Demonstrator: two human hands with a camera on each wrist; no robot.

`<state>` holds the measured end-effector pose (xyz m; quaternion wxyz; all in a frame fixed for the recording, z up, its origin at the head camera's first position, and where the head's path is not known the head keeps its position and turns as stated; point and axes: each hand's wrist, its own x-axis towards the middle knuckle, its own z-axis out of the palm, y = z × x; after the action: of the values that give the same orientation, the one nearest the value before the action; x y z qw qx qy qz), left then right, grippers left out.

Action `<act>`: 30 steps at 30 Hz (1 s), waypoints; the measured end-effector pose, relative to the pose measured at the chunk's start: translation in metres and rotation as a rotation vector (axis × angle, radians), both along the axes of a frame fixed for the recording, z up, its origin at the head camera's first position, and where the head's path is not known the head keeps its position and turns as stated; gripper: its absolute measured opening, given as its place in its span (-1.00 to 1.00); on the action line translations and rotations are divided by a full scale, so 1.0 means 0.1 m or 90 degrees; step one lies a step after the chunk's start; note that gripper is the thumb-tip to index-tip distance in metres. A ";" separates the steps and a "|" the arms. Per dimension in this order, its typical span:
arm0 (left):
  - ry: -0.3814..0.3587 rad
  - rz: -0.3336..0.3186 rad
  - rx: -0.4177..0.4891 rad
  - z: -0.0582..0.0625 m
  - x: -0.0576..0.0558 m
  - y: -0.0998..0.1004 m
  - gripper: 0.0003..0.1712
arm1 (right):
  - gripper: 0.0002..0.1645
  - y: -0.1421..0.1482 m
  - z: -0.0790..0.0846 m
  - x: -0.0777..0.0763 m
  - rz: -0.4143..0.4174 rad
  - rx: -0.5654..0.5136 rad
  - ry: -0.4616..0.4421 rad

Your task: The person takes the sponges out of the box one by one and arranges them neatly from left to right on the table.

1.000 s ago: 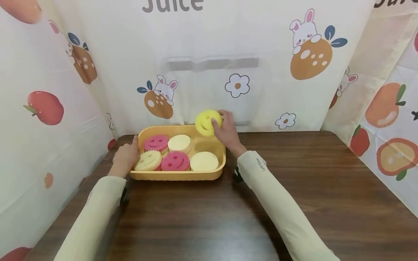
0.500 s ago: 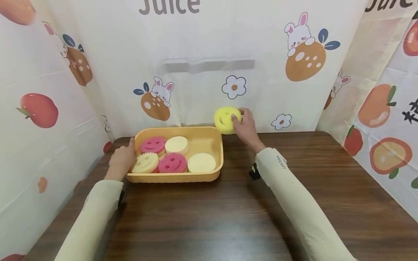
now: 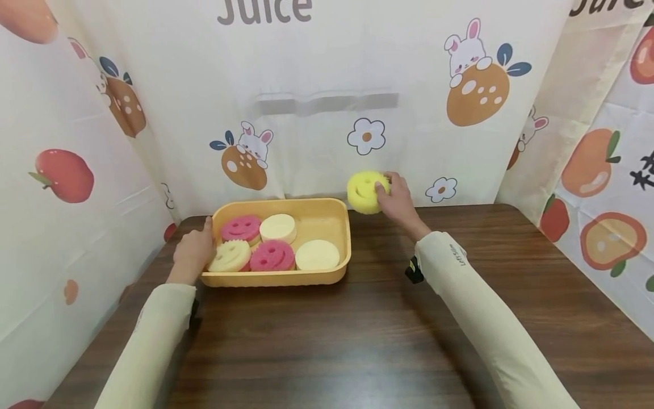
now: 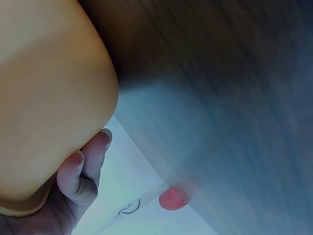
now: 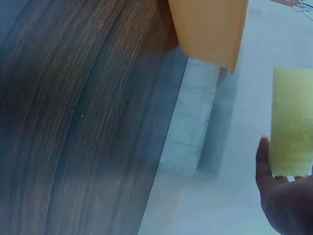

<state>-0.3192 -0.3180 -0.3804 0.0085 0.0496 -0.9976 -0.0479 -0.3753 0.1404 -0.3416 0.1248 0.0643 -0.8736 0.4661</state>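
My right hand [image 3: 399, 199] pinches a yellow smiley-face sponge [image 3: 361, 200] by its right edge, raised above the table just right of the yellow tray [image 3: 276, 279]. In the right wrist view the sponge [image 5: 292, 117] appears edge-on above the fingers. My left hand [image 3: 193, 253] grips the tray's left end; the left wrist view shows its fingers [image 4: 73, 171] bent against the tray's outer wall. Inside the tray lie a pink smiley sponge [image 3: 241, 228] at the back, a cream smiley sponge [image 3: 232, 254] and another pink one [image 3: 273, 255] in front, and two plain cream rounds [image 3: 317, 255].
The tray stands on a dark wooden table [image 3: 286, 341], near its back edge. A printed fabric curtain [image 3: 317, 62] rises behind the table, with more fabric [image 3: 613, 170] along the right and left sides. The tray's back right part shows bare floor.
My right hand has carried the yellow sponge from over the tray's back right corner out to the right, then slightly down. My left hand stays at the tray's left end.
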 end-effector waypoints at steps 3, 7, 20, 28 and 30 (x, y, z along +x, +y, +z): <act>0.010 -0.003 -0.005 -0.01 -0.02 -0.02 -0.27 | -0.32 0.02 0.00 0.01 -0.001 0.015 -0.018; 0.014 -0.006 -0.010 -0.01 -0.03 -0.03 -0.27 | -0.32 0.06 -0.01 0.01 0.002 0.042 -0.031; 0.005 -0.007 -0.002 0.00 -0.02 -0.02 -0.26 | -0.31 0.16 -0.06 -0.01 0.006 0.069 -0.059; 0.022 -0.005 -0.003 -0.02 -0.03 -0.03 -0.27 | -0.30 0.16 -0.15 -0.03 0.001 0.067 -0.068; 0.017 -0.003 0.002 -0.03 -0.02 -0.03 -0.27 | -0.30 0.17 -0.18 -0.04 -0.001 0.070 -0.073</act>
<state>-0.3213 -0.3210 -0.3834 0.0220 0.0468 -0.9974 -0.0501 -0.3789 0.1570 -0.3594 0.0707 0.0436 -0.9035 0.4204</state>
